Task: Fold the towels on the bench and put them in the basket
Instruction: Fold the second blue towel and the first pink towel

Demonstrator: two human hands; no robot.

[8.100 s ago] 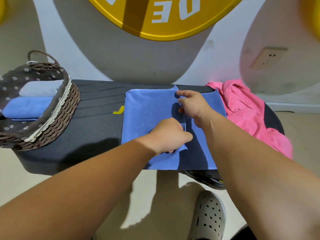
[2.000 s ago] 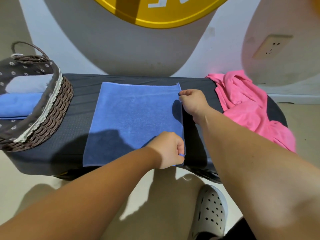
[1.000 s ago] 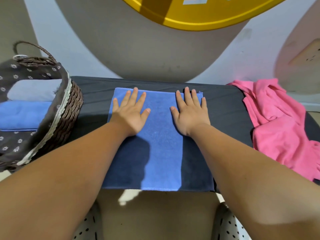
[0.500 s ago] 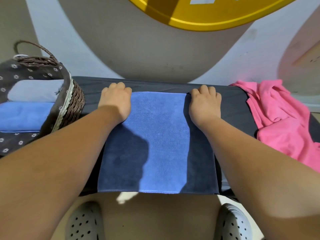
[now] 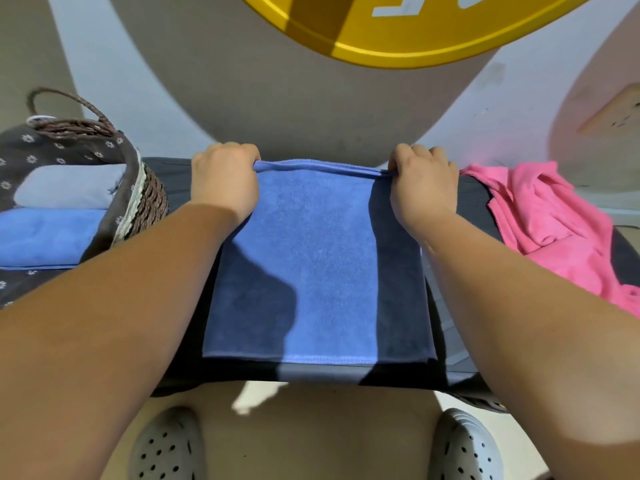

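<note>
Head cam, looking down over the bench. A blue towel lies flat across the middle of it, already doubled over by the look of the layered far edge. Both hands are at that far edge: the left hand has its fingers curled round the far left corner, and the right hand pinches the far right corner the same way. The edge between them sits a bit off the bench, pulled fairly straight. The near edge of the towel lies close to the front of the bench.

The wicker basket with its dark flowery liner stands at the left end, just beside the left forearm. It has a folded grey towel and a folded blue one inside, side by side. At the right end a pink towel lies crumpled in a heap, near the right hand but not touching it. Grey clogs show on the floor below.
</note>
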